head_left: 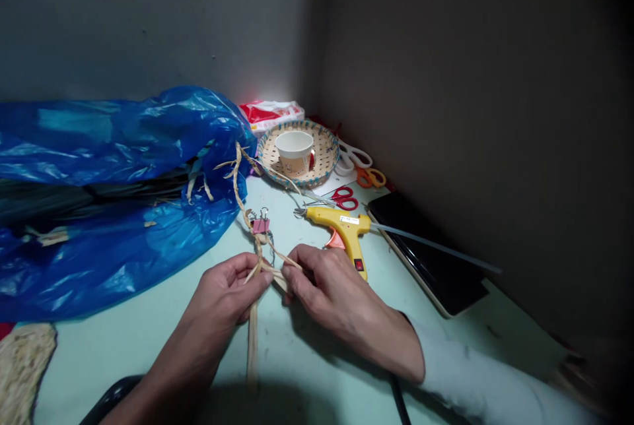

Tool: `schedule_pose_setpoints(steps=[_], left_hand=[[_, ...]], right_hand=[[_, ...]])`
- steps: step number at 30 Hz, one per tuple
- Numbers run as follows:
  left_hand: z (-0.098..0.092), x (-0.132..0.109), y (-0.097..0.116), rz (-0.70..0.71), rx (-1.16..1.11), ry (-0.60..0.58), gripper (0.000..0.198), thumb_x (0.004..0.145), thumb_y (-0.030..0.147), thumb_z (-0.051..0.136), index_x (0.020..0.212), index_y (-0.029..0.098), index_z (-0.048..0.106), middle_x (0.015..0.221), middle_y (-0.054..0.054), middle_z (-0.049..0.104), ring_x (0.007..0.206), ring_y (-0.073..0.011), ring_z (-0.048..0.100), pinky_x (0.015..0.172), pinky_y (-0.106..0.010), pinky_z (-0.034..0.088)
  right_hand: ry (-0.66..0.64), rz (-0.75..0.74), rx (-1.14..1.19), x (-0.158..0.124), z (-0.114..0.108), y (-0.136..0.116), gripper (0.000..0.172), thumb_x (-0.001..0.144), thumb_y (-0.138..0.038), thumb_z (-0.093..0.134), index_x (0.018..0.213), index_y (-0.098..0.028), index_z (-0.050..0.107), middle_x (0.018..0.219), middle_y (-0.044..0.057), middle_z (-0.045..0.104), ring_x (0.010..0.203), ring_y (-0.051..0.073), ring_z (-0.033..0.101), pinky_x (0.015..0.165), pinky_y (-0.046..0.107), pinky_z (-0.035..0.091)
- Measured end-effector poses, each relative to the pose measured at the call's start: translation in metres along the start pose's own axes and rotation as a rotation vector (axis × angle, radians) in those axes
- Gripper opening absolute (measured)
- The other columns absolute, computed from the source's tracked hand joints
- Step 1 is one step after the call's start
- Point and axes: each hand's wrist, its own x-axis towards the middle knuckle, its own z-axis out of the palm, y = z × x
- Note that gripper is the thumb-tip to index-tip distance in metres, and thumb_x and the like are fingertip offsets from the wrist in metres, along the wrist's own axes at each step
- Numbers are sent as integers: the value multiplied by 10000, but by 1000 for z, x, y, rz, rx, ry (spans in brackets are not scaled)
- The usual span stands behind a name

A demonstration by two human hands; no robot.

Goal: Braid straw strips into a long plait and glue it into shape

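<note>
My left hand (228, 293) and my right hand (327, 286) meet over the pale green table (163, 352), both pinching tan straw strips (253, 339) at the lower end of a braided straw cord (239, 191). The cord runs up and away toward a blue plastic bag (109, 200). A pink binder clip (260, 225) grips the braid just beyond my fingers. Loose strip ends hang down toward me from between my hands.
A yellow glue gun (347, 230) with a glue stick lies right of my hands. Behind it are red scissors (345, 198), orange scissors (371, 177), a woven basket (324, 148) holding a paper cup (294, 151), and a dark tablet (430, 260). A woven mat (22, 365) lies at lower left.
</note>
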Motion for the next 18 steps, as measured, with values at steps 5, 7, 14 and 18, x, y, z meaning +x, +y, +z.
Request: schedule_pose_setpoints(steps=[5,7,14,18], left_hand=[[-1,1,-3,-17,2,1,205,753,351,748,806,176,657,617,50,553,507,-71,425,471,-175,300],[-1,0,-4,-30,-12,-12,191,770,342,728,837,179,654,689,22,599,573,-95,491,521,-186,350],[0,0,-1,-28,-117,35,192,760,326,706,691,163,631,638,34,502,491,-53,317,432,-156,202],[0,1,2,-58,-159,85,155,704,292,700,668,148,655,608,29,484,468,-46,211,418,-172,131]], right_hand=[[13,-42,-46,-1,0,-1,225,970,-278,471,786,-168,541,664,-11,553,602,111,445,584,258,293],[9,-59,-65,0,0,-1,199,942,-265,517,766,-171,523,638,-28,518,582,103,401,575,256,277],[19,-56,-137,2,0,-1,248,952,-228,457,714,-173,501,589,-41,450,550,101,337,565,270,247],[6,-55,-133,1,-2,-1,244,968,-230,429,748,-172,519,616,-29,491,561,106,376,574,270,262]])
